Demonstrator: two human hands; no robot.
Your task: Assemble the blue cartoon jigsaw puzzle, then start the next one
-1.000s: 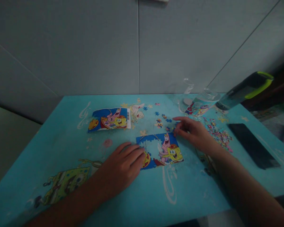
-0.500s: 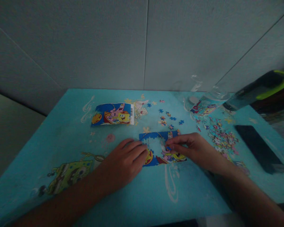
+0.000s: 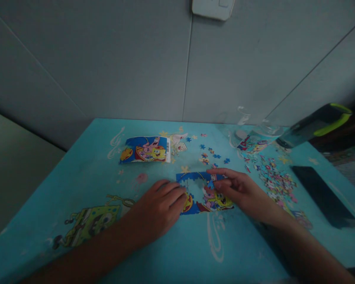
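A partly assembled cartoon jigsaw puzzle [image 3: 202, 208] lies on the table, with a gap in its middle where the pale blue surface shows. My left hand [image 3: 162, 203] rests on its left edge, fingers lying flat and slightly curled, holding nothing. Over the puzzle's right side is my right hand [image 3: 239, 189], its index finger stretched out and apart from the thumb. A small blue puzzle piece [image 3: 210, 184] sits by the thumb tip, at the gap's right edge. Part of the puzzle's upper right is hidden by my right hand.
Several loose blue pieces [image 3: 216, 156] lie behind the puzzle. A printed puzzle packet [image 3: 148, 150] is at back left. To the right are a heap of mixed pieces [image 3: 273, 175], a dark phone-like slab [image 3: 325, 197], a clear labelled container [image 3: 258, 141] and a dark bottle [image 3: 313, 124].
My right thumb and index finger have spread apart from their pinch around a small puzzle piece. My left hand stays on the puzzle. The camera has tilted up, bringing a white wall fitting into view.
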